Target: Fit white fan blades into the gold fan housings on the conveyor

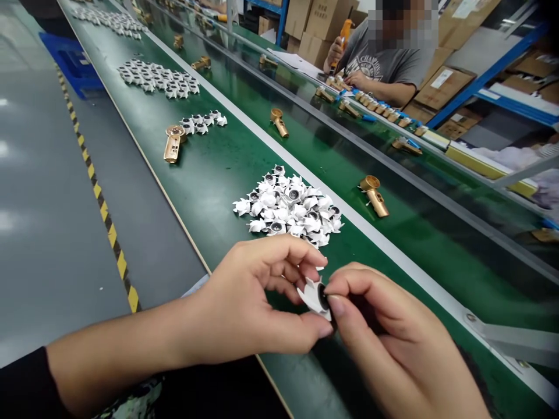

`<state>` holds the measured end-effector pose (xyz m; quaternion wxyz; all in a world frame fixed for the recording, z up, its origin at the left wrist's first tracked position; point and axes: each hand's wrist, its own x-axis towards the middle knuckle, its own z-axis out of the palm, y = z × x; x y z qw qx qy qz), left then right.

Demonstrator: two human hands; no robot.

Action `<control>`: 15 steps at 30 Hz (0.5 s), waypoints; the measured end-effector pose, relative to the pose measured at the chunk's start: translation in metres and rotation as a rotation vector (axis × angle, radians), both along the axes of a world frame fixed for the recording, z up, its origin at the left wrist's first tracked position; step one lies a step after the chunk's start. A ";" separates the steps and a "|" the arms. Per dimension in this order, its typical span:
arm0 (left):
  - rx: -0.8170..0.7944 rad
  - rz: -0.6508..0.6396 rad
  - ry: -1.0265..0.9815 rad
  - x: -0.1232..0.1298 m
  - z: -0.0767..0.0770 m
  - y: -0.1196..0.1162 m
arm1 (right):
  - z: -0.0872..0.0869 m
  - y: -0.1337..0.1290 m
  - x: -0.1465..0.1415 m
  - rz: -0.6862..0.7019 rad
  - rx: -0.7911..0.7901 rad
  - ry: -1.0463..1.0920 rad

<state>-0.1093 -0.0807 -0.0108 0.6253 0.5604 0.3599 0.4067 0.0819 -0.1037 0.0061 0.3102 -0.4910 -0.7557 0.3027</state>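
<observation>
Pale glare spots the grey floor [48, 256]; the right edge looks stretched.

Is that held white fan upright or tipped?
Tipped: the white fan has its black hub facing the right hand, blades toward the left hand.

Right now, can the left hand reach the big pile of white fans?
Probably yes. The pile of white fans lies just beyond the left hand, with nothing seen blocking the way. But it and the right hand hold a single fan, so it may need to let go.
</observation>
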 end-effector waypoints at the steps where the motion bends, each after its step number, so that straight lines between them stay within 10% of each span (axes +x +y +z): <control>1: -0.010 0.002 -0.010 0.000 -0.001 0.000 | 0.000 -0.001 0.001 -0.011 0.011 -0.014; 15: -0.312 -0.045 -0.144 0.001 -0.013 0.011 | -0.006 0.000 0.006 0.099 0.198 -0.284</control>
